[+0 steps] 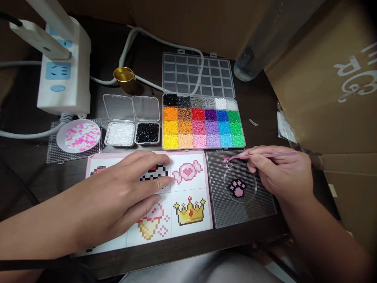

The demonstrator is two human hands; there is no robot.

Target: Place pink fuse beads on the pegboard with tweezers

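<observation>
My left hand (123,196) lies flat with fingers stretched out on a pattern sheet (188,192) that shows a candy, a crown and a cupcake in pixel squares. My right hand (279,173) pinches pink tweezers (253,156), whose tip reaches the upper left of a clear pegboard (244,208) where a few pink beads (226,160) sit. A black and pink paw design (238,188) lies on the pegboard inside a clear round dish, just left of my right fingers.
A compartment box of coloured beads (203,122) stands open behind the sheet. Two small tubs hold white beads (120,133) and black beads (147,133). A white dish of pink beads (79,135) rests on another pegboard at left. A power strip (63,67), gold cap (123,75) and cardboard box (332,78) surround them.
</observation>
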